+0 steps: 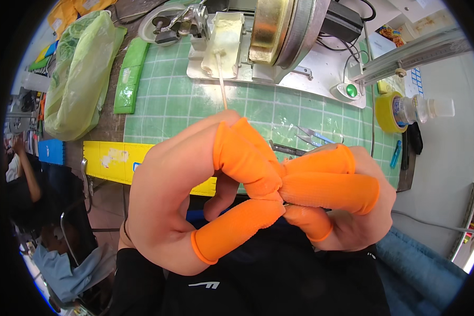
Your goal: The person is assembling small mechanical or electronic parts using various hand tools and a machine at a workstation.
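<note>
Orange finger cots cover several fingers of both my hands, which meet fingertip to fingertip close to my chest. Thumb and fingers of my left hand (168, 195) are pinched together. My right hand (361, 192) pinches against them from the other side. A tiny dark, shiny bit shows where the fingertips meet; the fingers hide the rest, so its kind is unclear. Beyond my left knuckles a thin wooden stick (222, 90) leans out of a whitish, stained tray (228, 39). Its near end reaches the back of my left hand in the view; whether they touch I cannot tell.
A machine with a thick brass-coloured wheel (268, 31) and a green button (351, 90) stands at the back. Blue-handled tweezers (316, 138) lie on the green gridded mat (163, 100). Yellow tape (387, 112) is at right, a plastic bag (79, 79) at left. Another person sits far left.
</note>
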